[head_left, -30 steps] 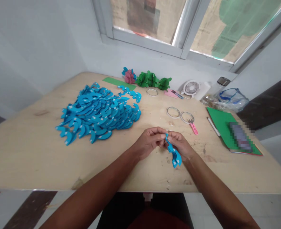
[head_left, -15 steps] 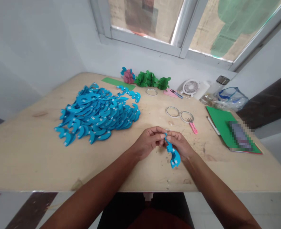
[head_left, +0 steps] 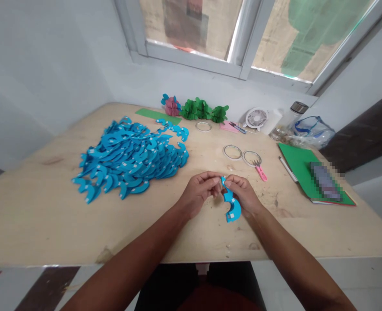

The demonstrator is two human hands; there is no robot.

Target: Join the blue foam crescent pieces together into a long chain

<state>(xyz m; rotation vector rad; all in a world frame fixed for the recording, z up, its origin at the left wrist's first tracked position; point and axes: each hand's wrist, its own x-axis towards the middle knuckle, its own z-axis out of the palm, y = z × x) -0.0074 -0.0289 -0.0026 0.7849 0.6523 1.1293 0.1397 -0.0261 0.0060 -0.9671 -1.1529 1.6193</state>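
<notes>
My left hand (head_left: 197, 192) and my right hand (head_left: 244, 194) meet over the middle of the wooden table (head_left: 42, 229). Both pinch the top end of a curved blue paper piece (head_left: 230, 204) with small white squares on it. The piece hangs down along my right palm. A big heap of like blue curved pieces (head_left: 131, 157) lies to the left, apart from my hands.
Two tape rings (head_left: 233, 152) and small pink scissors (head_left: 261, 171) lie just beyond my hands. Farther back are another tape ring (head_left: 203, 126), green paper shapes (head_left: 203, 110), a pink-blue one (head_left: 170, 105), a small white fan (head_left: 257, 118), a bottle (head_left: 291, 117), a plastic bag (head_left: 314, 129). A green folder (head_left: 302, 166) lies right.
The blue piece has turned a little in my fingers, its lower end curling up closer to my right palm. Both hands stay in place; the view has shifted slightly.
</notes>
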